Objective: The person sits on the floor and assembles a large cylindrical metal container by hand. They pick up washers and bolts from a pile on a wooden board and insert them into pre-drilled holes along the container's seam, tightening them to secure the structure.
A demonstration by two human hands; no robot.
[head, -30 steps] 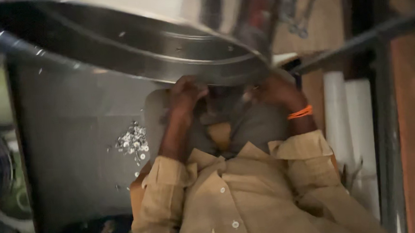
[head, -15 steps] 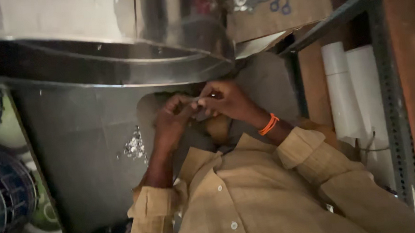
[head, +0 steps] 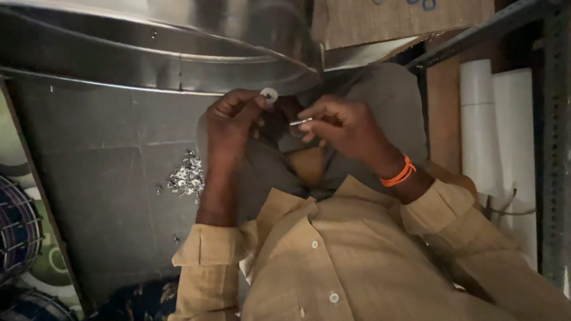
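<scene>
1. The left hand (head: 233, 127) is raised in front of the chest with its fingers pinching a small white washer (head: 269, 94) by the rim, flat face toward the camera; held this way its centre hole stays free, just below the lip of the big steel drum (head: 165, 50).
2. The right hand (head: 342, 127) has its fingers pressed together on a thin metal pin (head: 300, 122), which points level toward the left hand, near the washer but not touching it. An orange band (head: 398, 173) sits on that wrist.
3. Both hands work over the lap rather than on the floor, close to the eyes, likely because the parts are tiny.
4. A heap of small metal parts (head: 185, 176) lies on the grey floor (head: 95, 207), within reach of the left arm.
5. Against half a second ago: the hands, then touching, are now slightly apart, and the washer shows clearly.
</scene>
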